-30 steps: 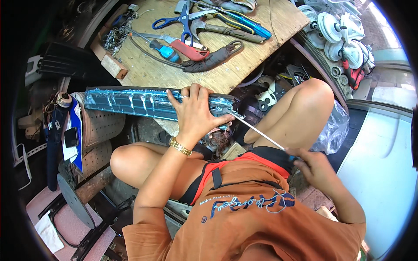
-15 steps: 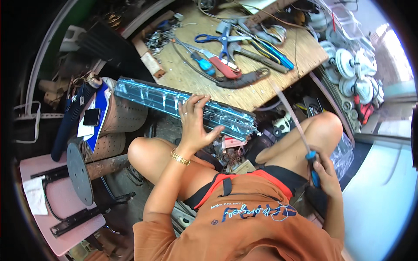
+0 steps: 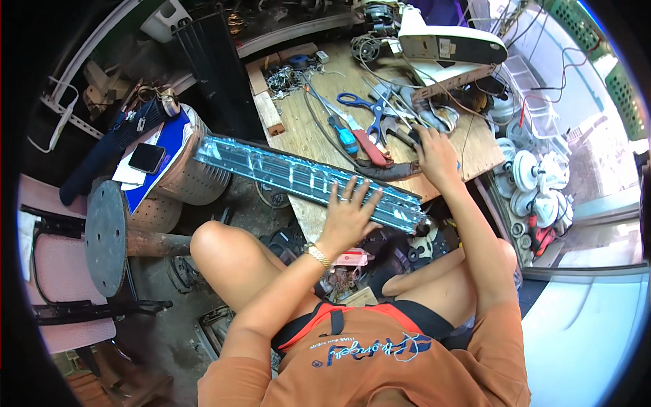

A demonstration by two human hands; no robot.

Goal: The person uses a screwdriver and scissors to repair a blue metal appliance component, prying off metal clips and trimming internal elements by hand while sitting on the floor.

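Observation:
My left hand [image 3: 347, 216] lies on a long dark strip-like piece wrapped in shiny bluish film [image 3: 271, 168], fingers spread over its near side. The piece slants across the table's front edge. My right hand [image 3: 437, 159] is over the wooden table among the tools, its fingers curled at some dark handles; what they grip is partly hidden. Beside it lie blue-handled scissors [image 3: 375, 112], a red-handled tool [image 3: 373, 148], a blue-handled tool [image 3: 344, 136] and a dark, wrapped curved handle [image 3: 397, 171]. I cannot make out the screwdriver with certainty.
A wooden table [image 3: 485, 146] holds wood blocks [image 3: 269, 114], metal bits [image 3: 288, 83] and a white machine part [image 3: 451, 42]. White round parts [image 3: 525, 169] crowd the right. On the left stand a perforated drum [image 3: 203, 178], carrying a phone [image 3: 147, 158], and a round metal plate [image 3: 106, 237].
My right hand has moved from beside my right thigh, where it held a blue-handled screwdriver, up to the tools on the table. My left hand stays on the wrapped piece; the view has shifted.

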